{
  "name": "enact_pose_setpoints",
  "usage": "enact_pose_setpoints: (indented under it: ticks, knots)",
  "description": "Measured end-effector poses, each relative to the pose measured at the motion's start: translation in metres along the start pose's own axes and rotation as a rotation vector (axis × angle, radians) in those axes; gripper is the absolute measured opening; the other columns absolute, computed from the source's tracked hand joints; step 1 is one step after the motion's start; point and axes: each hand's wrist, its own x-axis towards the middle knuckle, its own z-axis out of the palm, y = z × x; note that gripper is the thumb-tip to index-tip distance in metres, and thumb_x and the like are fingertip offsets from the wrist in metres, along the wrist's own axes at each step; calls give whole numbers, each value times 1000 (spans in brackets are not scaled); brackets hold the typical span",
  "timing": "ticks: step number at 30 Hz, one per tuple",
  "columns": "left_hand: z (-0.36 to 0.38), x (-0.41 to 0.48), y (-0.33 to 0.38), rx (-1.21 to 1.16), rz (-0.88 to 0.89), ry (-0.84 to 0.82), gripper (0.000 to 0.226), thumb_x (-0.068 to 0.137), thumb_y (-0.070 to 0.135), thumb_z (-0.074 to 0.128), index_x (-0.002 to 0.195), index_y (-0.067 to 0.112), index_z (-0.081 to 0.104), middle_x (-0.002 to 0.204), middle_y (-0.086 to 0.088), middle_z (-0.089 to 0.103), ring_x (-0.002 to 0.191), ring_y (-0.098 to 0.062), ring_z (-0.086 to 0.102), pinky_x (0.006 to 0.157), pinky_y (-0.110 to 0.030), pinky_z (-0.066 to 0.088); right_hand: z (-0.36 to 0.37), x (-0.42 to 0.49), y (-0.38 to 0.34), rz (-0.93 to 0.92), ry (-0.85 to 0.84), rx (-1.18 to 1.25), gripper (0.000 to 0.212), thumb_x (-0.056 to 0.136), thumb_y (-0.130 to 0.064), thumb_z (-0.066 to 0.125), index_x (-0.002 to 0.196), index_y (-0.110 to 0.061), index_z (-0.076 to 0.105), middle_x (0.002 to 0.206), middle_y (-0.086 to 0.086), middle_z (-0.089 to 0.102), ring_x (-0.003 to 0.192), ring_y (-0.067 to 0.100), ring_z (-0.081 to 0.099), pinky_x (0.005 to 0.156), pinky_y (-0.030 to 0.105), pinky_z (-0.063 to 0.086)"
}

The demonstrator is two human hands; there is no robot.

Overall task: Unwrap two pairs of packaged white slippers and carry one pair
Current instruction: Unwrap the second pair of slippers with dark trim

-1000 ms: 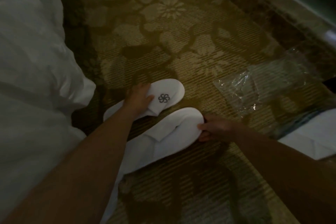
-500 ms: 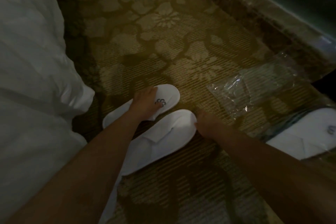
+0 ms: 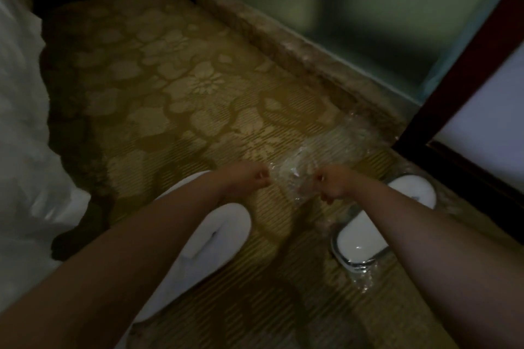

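Both hands [image 3: 249,181] [image 3: 336,185] clutch clear wrapper [image 3: 292,176] between slipper pairs [image 3: 224,232] [image 3: 360,241].

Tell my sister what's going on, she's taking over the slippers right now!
Left hand and right hand: both closed, each pinching an end of the empty clear wrapper above the carpet.
Unwrapped slippers: lying on the carpet under the left arm.
Second pair: under the right arm, apparently in its plastic.
Done: one pair is out.
Left: put the wrapper down, unwrap the second pair, carry one pair.
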Motion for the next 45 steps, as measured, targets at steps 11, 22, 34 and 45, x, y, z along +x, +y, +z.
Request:
enact_pose_setpoints:
  ticks: [11,22,34,45]
  knots:
    - [-51,59,136,273,116,4,43,97,37,41,126,8,54,130,-15,57,118,-29,54,92,-32,43,-49,-37,96,157,99,353,12,97,-24,44,102,-17,52,91,10,61,75,19,57,57,24,42]
    - [20,114,202,217,231,-141,40,95,31,45,111,-1,63,115,-20,65,102,-32,61,84,-36,48,-39,-13,162,402,465,545,35,93,-16,48,115,7,61,102,15,60,98,28,57,87,38,47]
    - [111,151,164,-252,-20,-165,98,82,55,56,149,1,9,155,-15,25,138,-29,35,112,-41,34,-21,-19,216,553,580,833,81,79,-12,73,144,1,26,149,21,33,133,37,40,106,43,40]
    - [114,162,189,-883,-240,-93,78,73,50,70,130,-1,53,128,-16,60,113,-31,61,90,-34,52,-11,-7,220,576,565,1046,68,81,-24,66,138,-17,31,140,17,45,122,40,50,92,58,49]
